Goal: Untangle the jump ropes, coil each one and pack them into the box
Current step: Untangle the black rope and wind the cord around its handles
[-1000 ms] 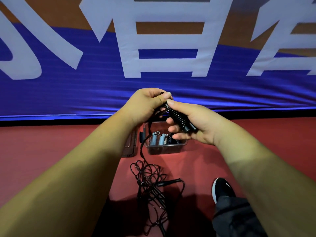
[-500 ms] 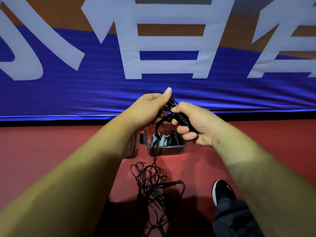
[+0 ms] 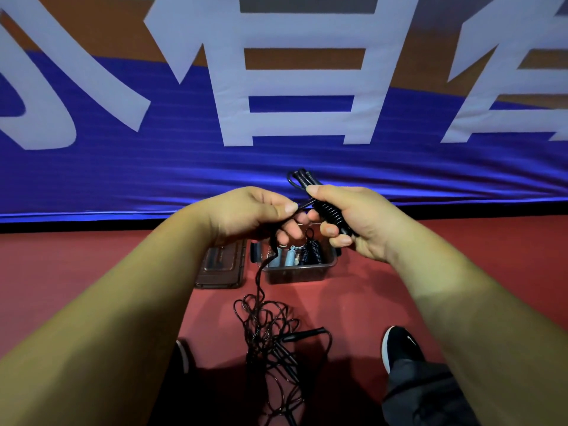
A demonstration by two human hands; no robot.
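Note:
My right hand (image 3: pixel 359 222) grips a pair of black jump rope handles (image 3: pixel 325 207) with black cord wound tightly round them; their tips stick out above my thumb. My left hand (image 3: pixel 252 213) pinches the loose black cord (image 3: pixel 259 281) beside the handles. That cord drops to a tangled black rope pile (image 3: pixel 270 339) on the red floor, where another black handle (image 3: pixel 304 335) lies. Below my hands stands a clear plastic box (image 3: pixel 296 270) holding coiled ropes with light blue and black handles.
The box lid (image 3: pixel 219 267) lies flat on the floor left of the box. A blue and orange banner (image 3: pixel 276 167) with big white characters hangs behind. My black shoe (image 3: pixel 399 345) and dark trouser leg are at the lower right, near the tangle.
My right hand has tilted the wound handles more upright and lifted them. My left hand has slid down and now pinches the cord below them instead of at the handle tips.

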